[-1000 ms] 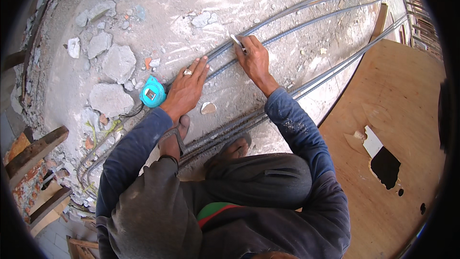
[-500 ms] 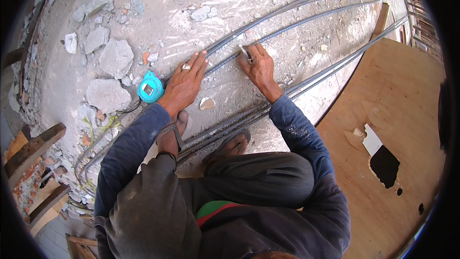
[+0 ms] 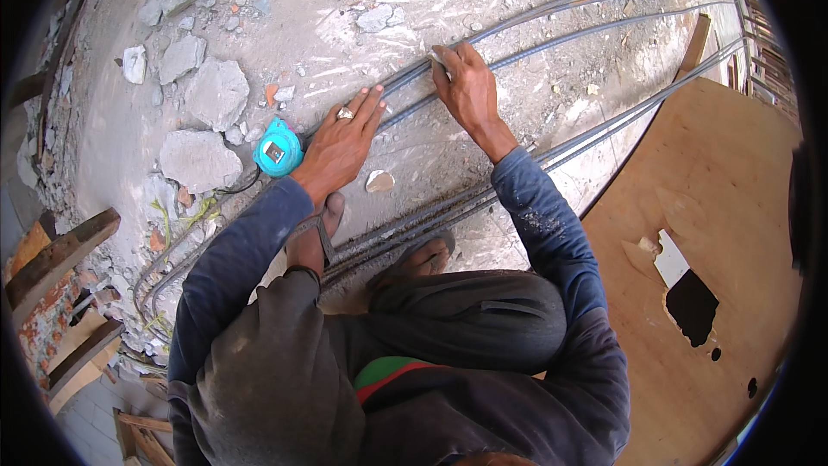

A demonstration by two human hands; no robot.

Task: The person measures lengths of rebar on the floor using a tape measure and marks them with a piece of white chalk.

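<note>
In the head view, the left hand (image 3: 338,148), a ring on one finger, lies at centre left with its grip released, fingers stretched over the steel bars (image 3: 410,76), which run from the centre to the upper right of the frame. Right of it, at upper centre, the right hand (image 3: 471,97) has its grip pinched on a small pale piece (image 3: 436,58) at the upper bars. A turquoise tape measure (image 3: 278,147) sits just beside the left wrist, near concrete chunks (image 3: 200,160) at left; a plywood sheet (image 3: 681,164) fills the right.
</note>
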